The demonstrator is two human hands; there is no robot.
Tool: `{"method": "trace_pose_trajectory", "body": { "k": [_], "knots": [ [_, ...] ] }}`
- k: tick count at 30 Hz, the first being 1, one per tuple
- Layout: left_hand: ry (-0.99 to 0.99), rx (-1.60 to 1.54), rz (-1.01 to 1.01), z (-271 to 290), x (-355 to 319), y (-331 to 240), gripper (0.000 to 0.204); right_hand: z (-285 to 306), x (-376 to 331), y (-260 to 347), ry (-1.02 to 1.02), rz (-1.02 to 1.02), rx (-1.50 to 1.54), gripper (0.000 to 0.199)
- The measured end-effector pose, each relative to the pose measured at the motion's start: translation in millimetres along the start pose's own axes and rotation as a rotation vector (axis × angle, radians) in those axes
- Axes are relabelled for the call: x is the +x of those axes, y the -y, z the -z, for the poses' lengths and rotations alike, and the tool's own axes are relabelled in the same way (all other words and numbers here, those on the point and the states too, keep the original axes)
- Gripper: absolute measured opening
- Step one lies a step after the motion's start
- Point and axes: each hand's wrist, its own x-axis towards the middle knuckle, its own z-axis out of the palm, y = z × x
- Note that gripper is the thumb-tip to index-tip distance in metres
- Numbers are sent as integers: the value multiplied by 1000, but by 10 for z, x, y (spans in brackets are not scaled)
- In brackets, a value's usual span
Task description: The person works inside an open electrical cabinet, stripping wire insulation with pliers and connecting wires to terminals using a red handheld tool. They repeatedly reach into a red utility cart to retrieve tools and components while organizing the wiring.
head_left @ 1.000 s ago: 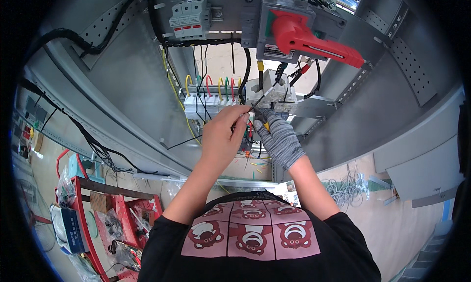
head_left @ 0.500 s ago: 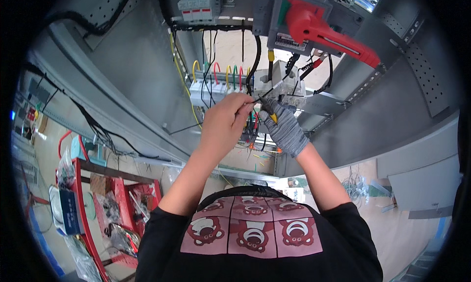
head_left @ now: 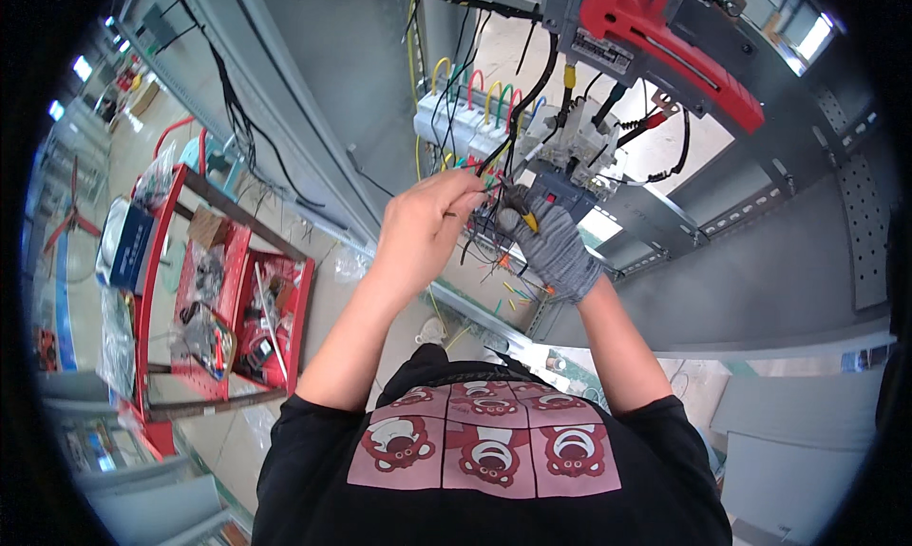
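My left hand (head_left: 418, 230), bare, has thumb and fingers pinched on a thin black wire (head_left: 488, 191) in front of the wiring. My right hand (head_left: 559, 253), in a grey knitted glove, is closed around pliers (head_left: 529, 222) with black and yellow handles. The dark jaws are close to my left fingertips; whether they grip the wire is too small to tell. Behind the hands is a row of white circuit breakers (head_left: 461, 120) with yellow, green, red and blue wire loops. More black wires hang around my fingers, and a dark device with a red button (head_left: 551, 197) sits beside the glove.
Above right is a switch with a large red handle (head_left: 679, 57). Grey cabinet panels (head_left: 760, 270) surround the work. At left stands a red cart (head_left: 302, 308) with bagged parts and boxes. Small coloured wire pieces (head_left: 513, 294) lie below the hands.
The view has turned and shifted, so the cabinet parts sit further right and more of the red cart shows. Both hands keep their grips close together at the wiring.
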Motion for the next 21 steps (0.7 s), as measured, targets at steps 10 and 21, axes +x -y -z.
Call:
{"method": "trace_pose_trajectory", "body": {
  "k": [10, 21],
  "knots": [
    [-197, -229, 210, 978, 39, -63, 16, 124, -255, 8, 229, -299, 188, 57],
    [-701, -717, 175, 1714, -1290, 62, 26, -1026, -1018, -183, 318, -358, 751, 35]
  ]
}}
